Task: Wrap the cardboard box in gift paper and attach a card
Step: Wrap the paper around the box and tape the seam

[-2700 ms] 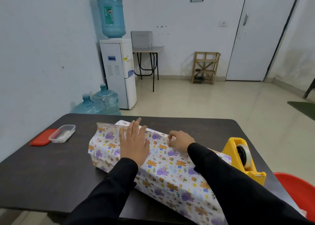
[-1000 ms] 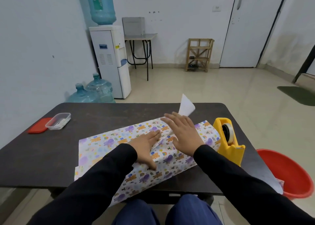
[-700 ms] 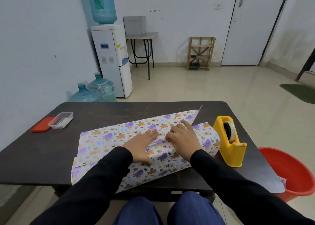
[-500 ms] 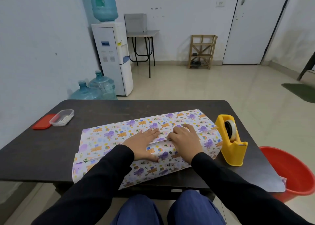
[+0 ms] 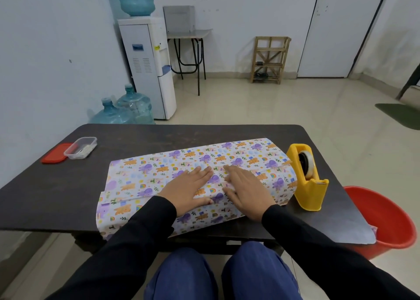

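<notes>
Squarely laid the left hand [image 5: 190, 191] and the right hand [image 5: 247, 191] palm-down on the gift paper [image 5: 145, 174], side by side, fingers straight and gripping nothing. Pressed both on the top of the parcel near its middle, where one printed edge overlapped another. Could not see the cardboard box itself: covered all over by the sheet, lying lengthwise on the dark table [image 5: 159, 138], close to the near edge, with loose paper hanging past that edge at the left.

Saw a yellow tape dispenser [image 5: 307, 186] standing just beside the parcel's right end, a roll of tape inside it. Noted a clear plastic container [image 5: 80, 147] at the table's far left, touching a red lid [image 5: 53, 157] lying flat next to it. Spotted a red basin [image 5: 388, 220] on the floor to the right, partly hidden by the table corner. Made out a white water dispenser [image 5: 147, 68] against the back wall, with two blue water bottles [image 5: 127, 111] on the floor beside it.
</notes>
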